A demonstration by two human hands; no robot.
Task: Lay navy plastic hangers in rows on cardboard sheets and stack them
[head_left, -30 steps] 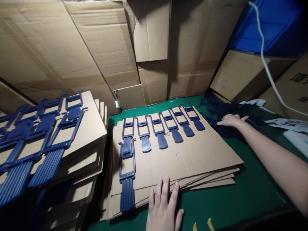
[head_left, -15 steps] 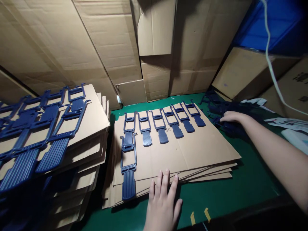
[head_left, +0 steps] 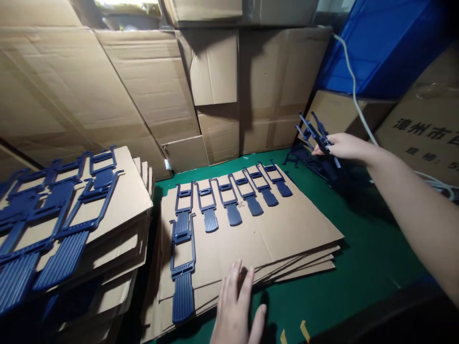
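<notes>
The person's right hand (head_left: 344, 147) pinches dark blue plastic framework (head_left: 311, 130), one piece or several – it is hard to tell – at the right of the green tabletop (head_left: 373, 272). The left hand (head_left: 234, 306), thumb apart from its fingers, lies at the near edge of the flat brown cardboard stack (head_left: 287, 229), whose top bears seven dark blue, ribbed-tab plastic frames (head_left: 234, 216).

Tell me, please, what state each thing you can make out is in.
Right hand: closed, raised.
Held part: gripped, tilted; whether one or several is unclear.
Left hand: open, palm down.
Laid-out parts: flat, six in a row, one nearer.
Middle stack: layered, edges uneven.
Left stack: layered, edges uneven, bearing blue pieces.
Pile: jumbled, mostly in shadow.
Cable: slack, curved.
</notes>
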